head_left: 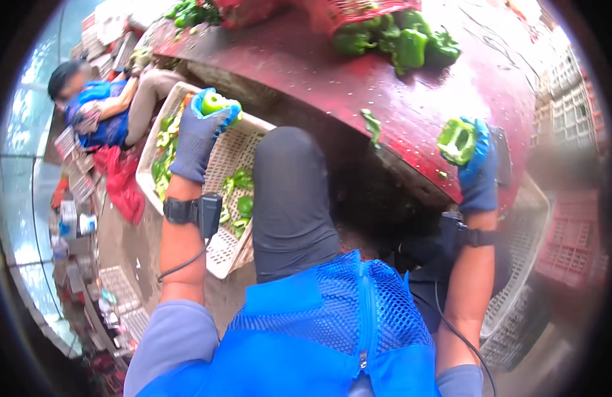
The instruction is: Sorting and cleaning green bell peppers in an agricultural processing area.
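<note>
My left hand (205,129), in a blue-grey work glove, is closed round a piece of green pepper (216,102). It is above a white plastic crate (236,155) that has pepper pieces (241,198) in it. Over the right end of the red table (306,73), my right hand (478,159) wears a matching glove. It grips a cut green pepper half (457,141) with its hollow, pale inside showing. Several whole green peppers (412,46) lie at the table's far side by a red mesh basket (362,8).
A person in a blue vest (104,109) sits at the far left. A red cloth (119,178) lies beside the crate. Another white crate (517,258) stands at my right, with red crates (570,238) beyond. A green scrap (371,124) rests on the table edge.
</note>
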A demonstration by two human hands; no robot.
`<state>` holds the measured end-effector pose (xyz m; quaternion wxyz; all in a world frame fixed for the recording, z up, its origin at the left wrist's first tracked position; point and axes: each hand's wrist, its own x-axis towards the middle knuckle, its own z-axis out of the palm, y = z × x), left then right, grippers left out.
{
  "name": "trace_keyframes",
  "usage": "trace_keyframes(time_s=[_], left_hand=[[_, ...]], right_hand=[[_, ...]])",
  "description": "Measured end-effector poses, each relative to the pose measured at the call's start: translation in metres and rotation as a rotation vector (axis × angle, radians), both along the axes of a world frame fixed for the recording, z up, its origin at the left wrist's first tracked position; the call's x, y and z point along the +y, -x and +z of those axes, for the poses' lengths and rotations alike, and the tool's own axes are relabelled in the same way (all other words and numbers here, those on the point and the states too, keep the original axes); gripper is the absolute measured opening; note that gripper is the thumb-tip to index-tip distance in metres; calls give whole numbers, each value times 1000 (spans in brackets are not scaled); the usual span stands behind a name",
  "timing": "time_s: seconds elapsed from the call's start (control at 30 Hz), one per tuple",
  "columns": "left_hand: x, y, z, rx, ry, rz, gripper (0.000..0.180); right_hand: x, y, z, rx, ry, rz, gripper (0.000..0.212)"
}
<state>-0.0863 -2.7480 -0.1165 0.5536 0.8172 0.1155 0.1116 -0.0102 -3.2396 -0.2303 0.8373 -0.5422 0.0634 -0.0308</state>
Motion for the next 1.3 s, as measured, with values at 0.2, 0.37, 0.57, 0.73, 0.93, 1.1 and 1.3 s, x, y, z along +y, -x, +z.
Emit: trace_keyframes(time_s=[0.2,0.37,0.57,0.73,0.93,1.1,1.3], left_hand=[[63,52,-51,386,-814,157,88],[11,21,-25,19,-498,99,69],[-154,-38,30,40,-16,-433,57],[-234,-64,-12,104,-6,-848,54],[-273,-74,-38,106,-100,-1019,48],[-274,-83,-52,151,-80,-968,34],[-265,-84,-40,324,164,-733,23]], right_hand=[[19,15,25,130,-54,72,37],[18,14,25,130,-14,77,40],[34,35,48,29,281,145,54],[50,40,58,171,163,218,66],[36,29,26,-39,526,210,50],[44,30,39,132,387,150,52],[33,40,69,251,231,228,53]])
